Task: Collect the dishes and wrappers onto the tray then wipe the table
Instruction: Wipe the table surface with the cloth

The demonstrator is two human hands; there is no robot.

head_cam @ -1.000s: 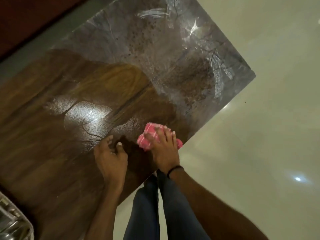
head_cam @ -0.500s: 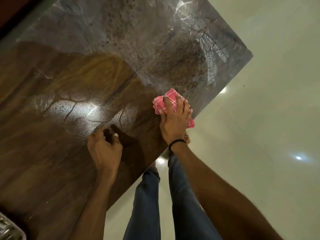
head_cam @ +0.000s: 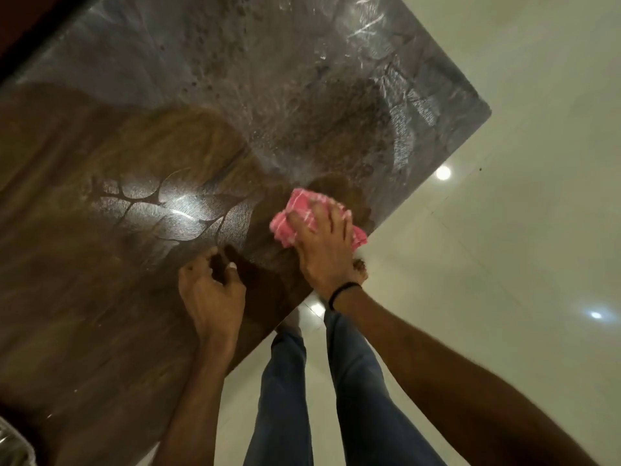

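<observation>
A glossy brown wooden table (head_cam: 100,297) fills the left and middle of the head view. My right hand (head_cam: 324,243) presses flat on a crumpled pink checked cloth (head_cam: 295,210) near the table's right edge, fingers spread over it. Close to the front edge, my left hand (head_cam: 210,294) rests on the tabletop with its fingers curled and nothing in it. The far part of the table looks grey with streaks and spots. A metal tray corner (head_cam: 10,445) shows at the bottom left; its contents are out of view.
The table's far right corner (head_cam: 484,112) juts over a pale shiny floor (head_cam: 504,264). My legs in blue jeans (head_cam: 292,398) stand just past the front edge. A dark wall strip runs along the top left.
My right hand has slid the pink cloth away from me along the table's right edge. The left hand has stayed put on the tabletop.
</observation>
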